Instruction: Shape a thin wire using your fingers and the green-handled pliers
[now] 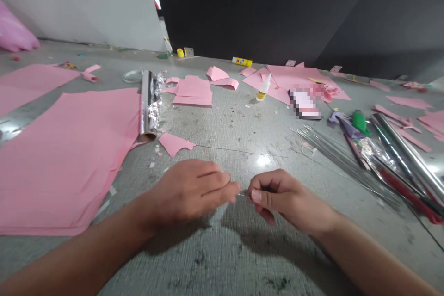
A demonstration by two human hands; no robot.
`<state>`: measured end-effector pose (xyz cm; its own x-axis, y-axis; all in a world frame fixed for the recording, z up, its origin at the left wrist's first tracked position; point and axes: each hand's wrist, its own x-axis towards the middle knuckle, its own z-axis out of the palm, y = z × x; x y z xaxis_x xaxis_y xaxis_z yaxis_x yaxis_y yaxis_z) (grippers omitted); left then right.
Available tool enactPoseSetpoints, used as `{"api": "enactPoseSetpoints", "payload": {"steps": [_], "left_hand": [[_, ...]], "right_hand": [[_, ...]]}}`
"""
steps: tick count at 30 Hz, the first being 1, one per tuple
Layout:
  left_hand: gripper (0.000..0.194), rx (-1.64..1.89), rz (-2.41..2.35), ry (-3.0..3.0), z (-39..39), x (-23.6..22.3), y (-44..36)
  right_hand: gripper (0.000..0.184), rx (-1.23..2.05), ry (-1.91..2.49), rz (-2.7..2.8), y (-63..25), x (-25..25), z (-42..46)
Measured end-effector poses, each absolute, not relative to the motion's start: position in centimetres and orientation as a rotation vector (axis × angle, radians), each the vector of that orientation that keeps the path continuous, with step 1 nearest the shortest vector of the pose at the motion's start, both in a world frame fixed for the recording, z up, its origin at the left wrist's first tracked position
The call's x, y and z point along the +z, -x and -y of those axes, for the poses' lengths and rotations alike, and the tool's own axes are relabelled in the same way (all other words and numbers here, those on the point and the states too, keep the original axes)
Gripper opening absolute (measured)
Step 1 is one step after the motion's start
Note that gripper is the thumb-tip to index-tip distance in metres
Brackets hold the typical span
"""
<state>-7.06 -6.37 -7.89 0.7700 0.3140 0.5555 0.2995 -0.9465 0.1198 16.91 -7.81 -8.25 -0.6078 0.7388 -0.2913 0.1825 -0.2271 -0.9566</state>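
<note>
My left hand (196, 189) is held palm down above the grey table, its fingers drawn together and slightly blurred; what they grip is hidden underneath. My right hand (286, 201) faces it, thumb and index fingertip pinched together. A thin pale strand (242, 194), perhaps wire, shows in the small gap between both sets of fingertips; its kind is too small to tell. Just beyond the hands, a long thin wire (239, 151) lies across the tabletop, near a torn piece of pink paper (175, 144).
Stacked pink sheets (69, 157) and a foil roll (147, 106) lie left. Behind stand a glue bottle (264, 88) and pink scraps (192, 90). On the right are a wire bundle (347, 162), another foil roll (409, 152), red-handled scissors (409, 194) and a green object (360, 122).
</note>
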Motion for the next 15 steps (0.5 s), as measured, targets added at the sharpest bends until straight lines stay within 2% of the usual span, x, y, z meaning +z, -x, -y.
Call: {"api": "enactPoseSetpoints", "payload": {"steps": [2, 4, 7, 10, 15], "left_hand": [[0.025, 0.993, -0.678, -2.605, 6.3, -8.3, 7.0], [0.038, 1.015, -0.865, -2.054, 6.3, -8.9, 6.9], [0.050, 0.912, -0.896, -1.283, 6.4, -9.4, 6.4], [0.049, 0.661, -0.796, -1.078, 6.8, -9.1, 5.7], [0.026, 0.538, -0.873, -1.210, 7.2, -8.3, 4.8]], "right_hand": [[0.026, 1.541, 1.137, 1.751, -16.9, -8.3, 7.8], [0.019, 1.047, 1.132, 1.908, -16.8, -8.5, 7.9], [0.009, 0.468, 0.988, 2.087, -16.8, -8.9, 8.0], [0.008, 0.218, 0.861, 2.204, -16.7, -9.2, 8.1], [0.008, 0.098, 0.797, 2.277, -16.7, -9.2, 8.0]]}}
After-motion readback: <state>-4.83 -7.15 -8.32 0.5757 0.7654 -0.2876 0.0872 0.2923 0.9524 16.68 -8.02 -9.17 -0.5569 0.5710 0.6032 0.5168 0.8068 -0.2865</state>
